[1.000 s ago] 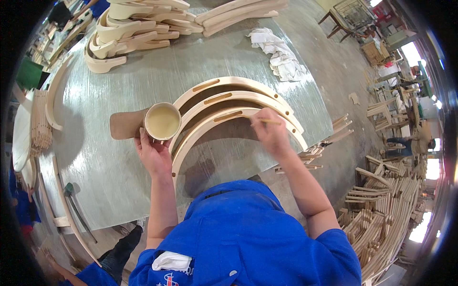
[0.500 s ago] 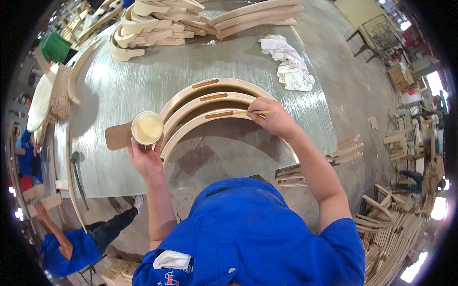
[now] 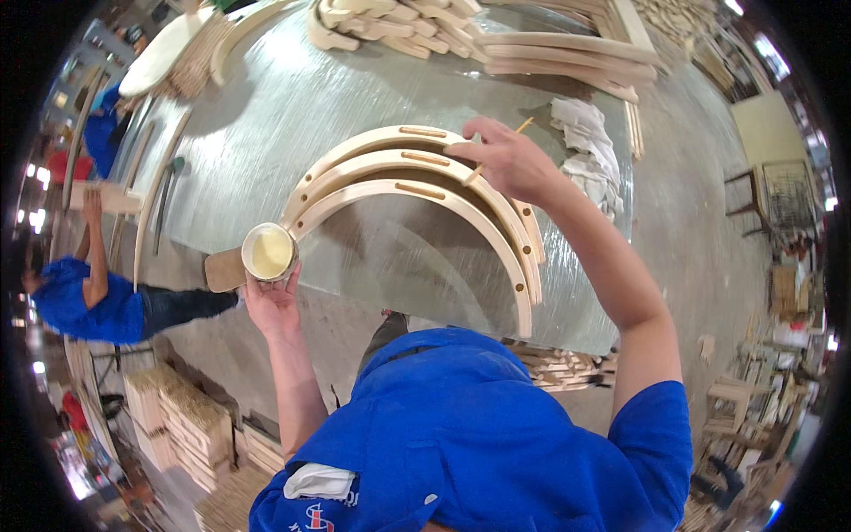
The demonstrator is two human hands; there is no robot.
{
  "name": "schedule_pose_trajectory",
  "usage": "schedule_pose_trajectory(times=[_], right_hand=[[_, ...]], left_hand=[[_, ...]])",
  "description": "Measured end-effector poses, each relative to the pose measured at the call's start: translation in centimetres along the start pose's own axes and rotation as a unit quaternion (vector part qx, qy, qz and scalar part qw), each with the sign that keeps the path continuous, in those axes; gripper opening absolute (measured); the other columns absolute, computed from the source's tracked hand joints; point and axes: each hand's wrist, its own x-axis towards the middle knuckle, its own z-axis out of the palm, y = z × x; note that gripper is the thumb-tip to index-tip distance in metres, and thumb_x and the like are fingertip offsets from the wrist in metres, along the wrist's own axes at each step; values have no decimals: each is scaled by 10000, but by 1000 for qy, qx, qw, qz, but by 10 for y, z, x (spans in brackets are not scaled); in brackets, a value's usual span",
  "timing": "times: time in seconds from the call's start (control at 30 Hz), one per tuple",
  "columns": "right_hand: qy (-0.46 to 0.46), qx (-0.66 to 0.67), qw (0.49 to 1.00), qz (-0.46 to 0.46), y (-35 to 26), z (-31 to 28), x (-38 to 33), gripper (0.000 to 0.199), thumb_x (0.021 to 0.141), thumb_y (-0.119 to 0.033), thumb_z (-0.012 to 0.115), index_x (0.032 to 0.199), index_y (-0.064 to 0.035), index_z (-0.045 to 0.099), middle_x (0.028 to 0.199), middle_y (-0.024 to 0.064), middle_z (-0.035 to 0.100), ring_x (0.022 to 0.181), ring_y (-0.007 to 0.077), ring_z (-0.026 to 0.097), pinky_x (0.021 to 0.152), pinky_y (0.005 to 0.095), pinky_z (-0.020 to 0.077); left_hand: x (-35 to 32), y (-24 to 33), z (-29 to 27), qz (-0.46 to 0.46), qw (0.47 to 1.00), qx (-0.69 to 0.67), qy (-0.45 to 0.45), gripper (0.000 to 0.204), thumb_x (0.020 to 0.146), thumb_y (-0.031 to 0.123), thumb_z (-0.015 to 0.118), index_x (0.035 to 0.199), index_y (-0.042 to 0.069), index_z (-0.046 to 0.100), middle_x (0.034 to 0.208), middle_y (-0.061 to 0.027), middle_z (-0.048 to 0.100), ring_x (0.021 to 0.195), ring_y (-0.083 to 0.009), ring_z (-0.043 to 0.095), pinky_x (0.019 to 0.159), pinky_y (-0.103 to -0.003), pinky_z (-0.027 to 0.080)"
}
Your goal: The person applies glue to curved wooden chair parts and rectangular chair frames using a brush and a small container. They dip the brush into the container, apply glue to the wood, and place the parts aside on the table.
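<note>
My left hand (image 3: 273,306) holds a white cup (image 3: 269,252) of pale yellow, creamy liquid from below. A flat brown paddle-shaped piece (image 3: 225,271) sticks out to the left from beside the cup; how it joins the cup is hidden. My right hand (image 3: 512,161) pinches a thin wooden stick (image 3: 474,175), its lower end pointing down over the curved pieces. Under that hand lie three curved wooden pieces, nested as arcs: the far arc (image 3: 363,142), the middle arc (image 3: 355,170) and the near arc (image 3: 355,197). Each has a long slot on top, and round holes show towards the ends.
The pieces rest on a film-covered table (image 3: 235,177). A crumpled white cloth (image 3: 585,151) lies to the right. At the back are stacked curved parts (image 3: 399,25) and long wooden parts (image 3: 567,60). A person in blue (image 3: 89,297) works at the left.
My right hand has lifted the stick from the near arc's slot and moved towards the right side of the arcs. My view has turned, and the cup stays in my left hand.
</note>
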Motion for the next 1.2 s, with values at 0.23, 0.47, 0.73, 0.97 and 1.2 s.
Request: schedule_pose_trajectory(times=[0.23, 0.47, 0.73, 0.97, 1.2], right_hand=[[-127, -192, 965, -128, 22, 64, 25, 569, 825, -73, 489, 1297, -387, 437, 1149, 20, 465, 1023, 208, 500, 853, 340, 467], [-155, -225, 947, -167, 32, 79, 24, 598, 835, -101, 502, 1327, -418, 378, 1201, 9, 458, 1011, 197, 501, 856, 342, 463], [-174, -320, 915, -174, 6, 71, 9, 569, 817, -132, 527, 1352, -252, 375, 1273, 37, 435, 1049, 224, 470, 805, 329, 426], [-189, -295, 932, -88, -20, 73, -20, 485, 782, -129, 544, 1260, -87, 475, 1351, 49, 391, 1047, 239, 457, 788, 347, 417], [-106, -98, 986, 88, -19, 12, -65, 381, 780, -133, 567, 1158, -177, 588, 1370, 90, 376, 1132, 307, 425, 952, 415, 390]], left_hand=[[-49, 9, -33, 52, 993, -16, 103, 402, 951, 247, 435, 1323, 157, 312, 1280, -119, 470, 1091, -296, 551, 797, -528, 533], [-68, 3, -43, 58, 989, -26, 131, 396, 954, 223, 430, 1317, 123, 308, 1268, -128, 473, 1096, -306, 544, 804, -543, 528], [-69, -13, -29, 31, 992, -18, 124, 369, 961, 201, 402, 1306, 106, 312, 1290, -127, 448, 1119, -319, 525, 805, -541, 527], [-66, -25, -13, 21, 995, -13, 93, 383, 965, 209, 389, 1322, 110, 294, 1299, -131, 439, 1124, -328, 521, 801, -542, 527], [-55, -45, 45, 0, 999, 44, 18, 385, 966, 227, 390, 1320, 109, 296, 1285, -136, 439, 1112, -326, 526, 787, -517, 540]])
